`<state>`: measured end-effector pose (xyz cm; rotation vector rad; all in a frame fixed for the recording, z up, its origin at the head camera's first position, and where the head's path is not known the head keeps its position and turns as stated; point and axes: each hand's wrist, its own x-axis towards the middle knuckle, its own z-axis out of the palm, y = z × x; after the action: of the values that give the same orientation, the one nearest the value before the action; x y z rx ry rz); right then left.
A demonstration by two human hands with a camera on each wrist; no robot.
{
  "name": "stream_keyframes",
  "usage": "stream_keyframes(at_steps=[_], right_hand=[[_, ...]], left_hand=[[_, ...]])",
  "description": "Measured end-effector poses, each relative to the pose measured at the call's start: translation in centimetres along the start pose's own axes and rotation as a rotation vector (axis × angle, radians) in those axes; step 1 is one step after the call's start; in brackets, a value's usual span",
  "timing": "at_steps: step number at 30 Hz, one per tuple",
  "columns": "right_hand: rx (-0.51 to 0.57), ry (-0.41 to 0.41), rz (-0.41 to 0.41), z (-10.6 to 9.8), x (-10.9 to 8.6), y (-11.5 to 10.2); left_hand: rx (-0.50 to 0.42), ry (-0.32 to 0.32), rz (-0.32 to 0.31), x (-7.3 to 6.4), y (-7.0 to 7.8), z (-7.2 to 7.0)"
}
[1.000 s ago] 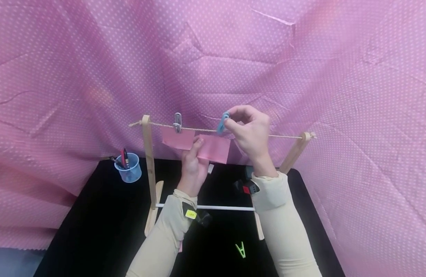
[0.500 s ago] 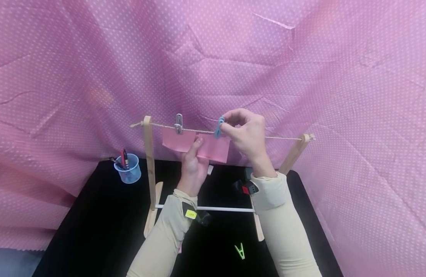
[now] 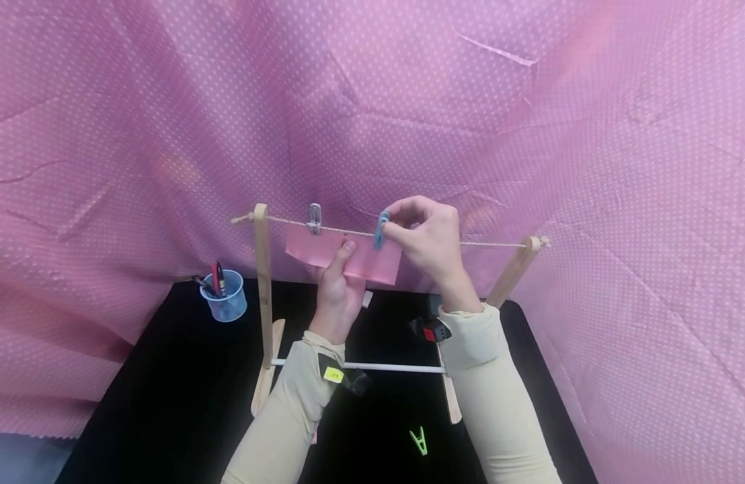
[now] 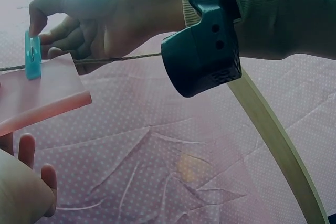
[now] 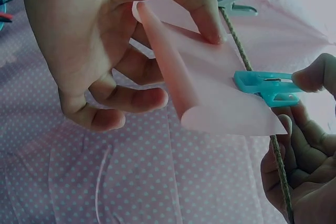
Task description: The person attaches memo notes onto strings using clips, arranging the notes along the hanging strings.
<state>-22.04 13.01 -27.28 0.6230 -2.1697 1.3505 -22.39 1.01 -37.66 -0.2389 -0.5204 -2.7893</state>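
Observation:
My left hand (image 3: 338, 292) pinches a sheet of pink paper (image 3: 374, 262) by its left part, thumb in front. The sheet's lower edge curls over, as the right wrist view shows. Between thumb and fingertips, my right hand (image 3: 436, 238) pinches a blue clothespin (image 3: 381, 230) at its handle end. In the right wrist view the clothespin (image 5: 262, 83) straddles the rope (image 5: 239, 43), its tips over the paper's (image 5: 226, 98) upper edge. Left of this sheet, another pink paper (image 3: 306, 246) hangs on the rope under a grey clothespin (image 3: 315, 218).
The rope runs between two wooden posts (image 3: 263, 282), joined low down by a white rod (image 3: 397, 367). A green clothespin (image 3: 419, 441) lies on the black table (image 3: 167, 403) in front. A blue cup (image 3: 227, 306) with pens stands at the left. Pink dotted cloth (image 3: 372, 134) hangs behind.
My right hand has moved slightly left and down with the blue clothespin, which now sits over the rope and the paper's top edge. The left hand stays nearly still, holding the paper.

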Motion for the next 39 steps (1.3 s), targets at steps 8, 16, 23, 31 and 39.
stream_keyframes(at_steps=[8, 16, 23, 31, 39], right_hand=[[0.043, -0.062, 0.020, -0.9, -0.9, -0.3], [0.067, -0.124, 0.048, -1.8, -1.9, -0.8], [0.031, -0.163, -0.010, -2.8, -2.7, -1.1], [0.006, -0.192, -0.060, -3.7, -3.6, -1.4], [0.056, -0.180, -0.081, -4.8, -4.3, -1.9]], left_hand=[[0.011, -0.009, 0.022, -1.4, -0.1, 0.4], [0.007, -0.018, 0.030, -2.9, -0.3, 0.8], [-0.023, -0.022, 0.064, -4.2, -0.4, 1.2], [-0.043, -0.096, 0.053, -5.4, -0.5, 0.9], [-0.039, -0.228, -0.011, -6.9, -0.4, -0.9]])
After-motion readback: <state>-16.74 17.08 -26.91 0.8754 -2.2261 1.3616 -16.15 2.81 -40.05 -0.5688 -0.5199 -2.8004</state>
